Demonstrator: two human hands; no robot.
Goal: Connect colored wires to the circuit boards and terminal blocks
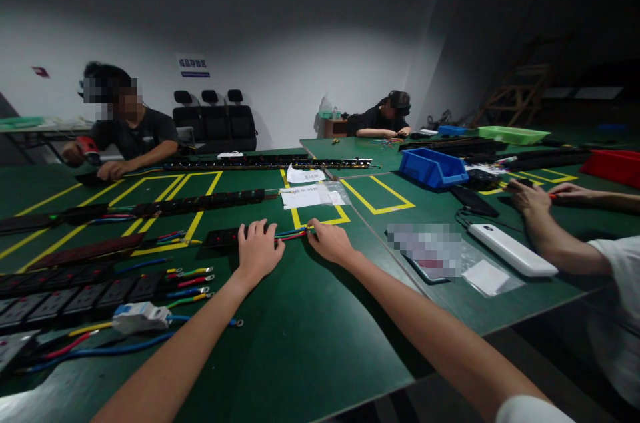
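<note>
My left hand (257, 251) lies on the green table (310, 329), fingers closed over the right end of a black socket strip (223, 236). My right hand (330, 241) sits just to its right, fingers pinched on the coloured wires (293, 233) that come out of that strip. Both arms reach far forward across the table.
More socket strips (195, 201) and loose coloured wires (193, 276) lie at the left, with a white breaker (140, 316) near me. Papers (310, 196), a blue bin (433, 168) and a white power bank (513, 249) are to the right. Three other people work nearby.
</note>
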